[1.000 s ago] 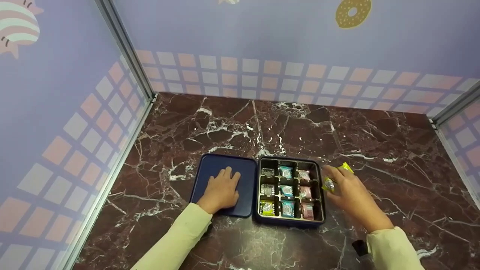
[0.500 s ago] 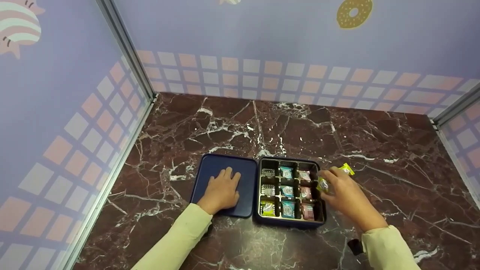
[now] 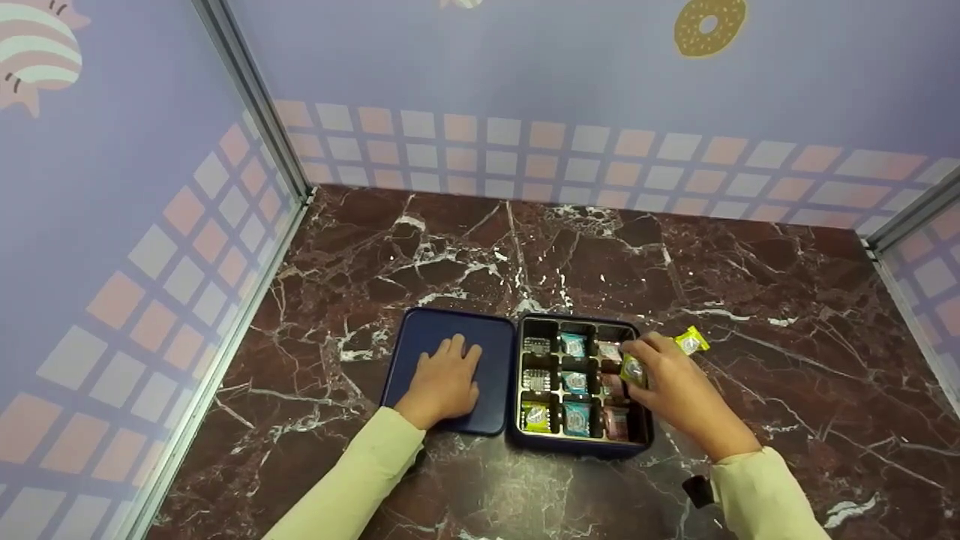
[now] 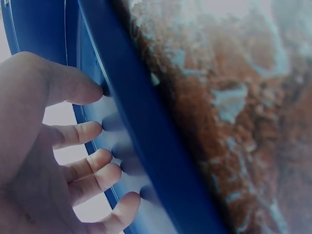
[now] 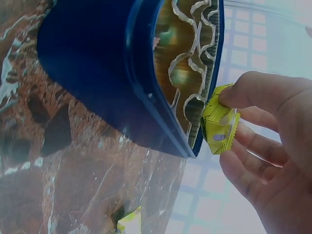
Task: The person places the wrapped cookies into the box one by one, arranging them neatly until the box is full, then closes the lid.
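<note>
My right hand pinches a yellow wrapped candy between thumb and fingers, over the right rim of the dark blue tin. Inside the tin, a divided tray holds a yellow candy at front left, blue candies down the middle column and pink candies down the right one. The other left compartments show only their ribbed bottoms. My left hand lies with straight, spread fingers on the dark blue lid; its fingertips touch the surface in the left wrist view.
A second yellow candy lies on the marbled tabletop, just right of the tin and beyond my right hand. Patterned walls border the table at the back and both sides. The lid lies directly left of the tin.
My right hand has moved left with the yellow candy, from beside the tin to over its right edge. The second yellow candy now shows fully. My left hand has stayed put.
</note>
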Demonstrator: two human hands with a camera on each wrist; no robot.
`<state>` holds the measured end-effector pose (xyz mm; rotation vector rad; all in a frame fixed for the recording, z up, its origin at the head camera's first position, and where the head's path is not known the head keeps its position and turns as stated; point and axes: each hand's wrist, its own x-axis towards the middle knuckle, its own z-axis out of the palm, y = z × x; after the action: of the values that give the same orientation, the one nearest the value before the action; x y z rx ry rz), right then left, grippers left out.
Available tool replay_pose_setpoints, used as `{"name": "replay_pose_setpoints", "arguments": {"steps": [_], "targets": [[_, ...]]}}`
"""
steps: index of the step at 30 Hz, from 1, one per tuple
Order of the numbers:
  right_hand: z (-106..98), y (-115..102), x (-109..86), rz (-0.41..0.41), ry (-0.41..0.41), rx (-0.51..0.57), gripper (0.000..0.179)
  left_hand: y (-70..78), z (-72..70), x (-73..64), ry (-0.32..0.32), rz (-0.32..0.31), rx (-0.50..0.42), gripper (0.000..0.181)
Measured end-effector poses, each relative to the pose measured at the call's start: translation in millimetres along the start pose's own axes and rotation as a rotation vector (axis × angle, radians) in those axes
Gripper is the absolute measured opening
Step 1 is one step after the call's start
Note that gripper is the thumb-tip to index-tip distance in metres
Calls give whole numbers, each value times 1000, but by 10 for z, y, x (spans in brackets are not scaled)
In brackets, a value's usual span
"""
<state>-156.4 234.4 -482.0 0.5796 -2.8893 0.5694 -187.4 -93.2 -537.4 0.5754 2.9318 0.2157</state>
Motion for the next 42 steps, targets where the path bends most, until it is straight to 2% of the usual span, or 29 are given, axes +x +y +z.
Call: {"name": "replay_pose_setpoints", "arguments": {"steps": [10,18,24,32,42], "targets": [[41,-68,29,-11,-4,8,49,2,1,8,-3,-8,3,55],[69,-130,53,2,-16,4,56,-8,12,-2,11,-2,9,54],[108,-166,80,-34,1,5,53,-7,20,-9,20,4,15,53],[124,-225,117,-66,-11,6,47,-5,21,8,-10,-18,10,53],[180,-347,179,-124,-23,-8,49,2,22,-4,7,-15,5,53]]}}
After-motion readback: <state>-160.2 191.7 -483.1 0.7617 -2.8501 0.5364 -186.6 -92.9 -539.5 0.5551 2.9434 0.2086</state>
